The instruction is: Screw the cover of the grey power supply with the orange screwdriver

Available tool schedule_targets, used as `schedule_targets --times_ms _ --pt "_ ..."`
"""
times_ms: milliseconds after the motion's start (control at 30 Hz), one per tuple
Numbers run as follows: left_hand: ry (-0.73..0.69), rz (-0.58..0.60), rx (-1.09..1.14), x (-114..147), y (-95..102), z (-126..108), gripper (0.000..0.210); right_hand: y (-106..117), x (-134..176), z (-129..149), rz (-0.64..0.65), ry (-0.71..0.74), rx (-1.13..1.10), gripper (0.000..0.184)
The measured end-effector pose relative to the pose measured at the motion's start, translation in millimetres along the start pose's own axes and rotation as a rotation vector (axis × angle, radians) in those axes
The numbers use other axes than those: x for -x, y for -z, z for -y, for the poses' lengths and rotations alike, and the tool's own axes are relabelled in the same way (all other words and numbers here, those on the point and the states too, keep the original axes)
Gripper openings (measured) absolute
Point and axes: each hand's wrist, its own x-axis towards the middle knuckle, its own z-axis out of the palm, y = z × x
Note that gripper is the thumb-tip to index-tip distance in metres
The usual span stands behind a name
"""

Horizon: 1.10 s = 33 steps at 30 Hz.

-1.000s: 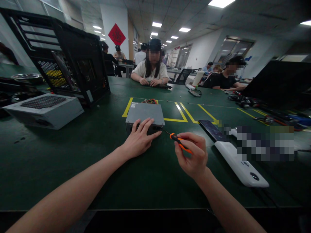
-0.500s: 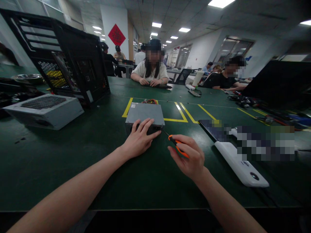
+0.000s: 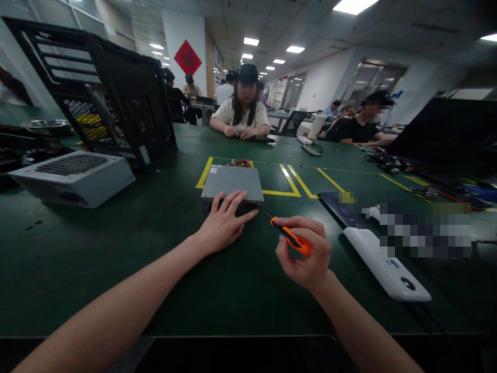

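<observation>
Grey metal box [image 3: 233,181]: under your left hand [image 3: 222,224], whose spread fingers hide part of its near face.
Orange-black screwdriver [image 3: 297,242]: pinched in your right hand [image 3: 312,265]; its tip, near the box's right corner, is hard to make out.
Cables [image 3: 240,162]: beyond your left hand, partly hidden behind the box.

White pillar [image 3: 171,31], red diamond sign [image 3: 187,57] on it | right of pillar: lit ceiling panels [image 3: 251,41], black chair [image 3: 294,123] | farther right of pillar: metal-framed doorway [image 3: 375,85]
</observation>
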Motion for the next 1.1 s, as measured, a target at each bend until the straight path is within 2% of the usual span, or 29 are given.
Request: schedule_targets --times_ms 100,400,533,833,1100 --pt "-0.003 0.000 -0.007 0.2 -0.8 0.7 0.049 -0.8 -1.3 0.0 -0.006 0.019 -0.047 0.040" --pt "-0.001 -0.017 0.003 -0.4 -2.0 -0.1 0.050 -1.5 -1.0 -0.1 0.008 0.034 -0.010 0.036" --pt "-0.007 -0.018 0.001 -0.8 -2.1 -0.3 0.049 -1.4 -0.2 0.6 0.010 0.017 -0.010 0.032" --pt "0.001 -0.013 -0.003 -0.2 -2.7 0.0 0.050 -2.2 1.8 -2.0 -0.030 0.023 -0.035 0.036" --pt "0.012 -0.007 -0.017 -1.2 0.2 -2.2 0.047 -2.4 0.9 -2.2 0.004 -0.020 -0.021 0.032"
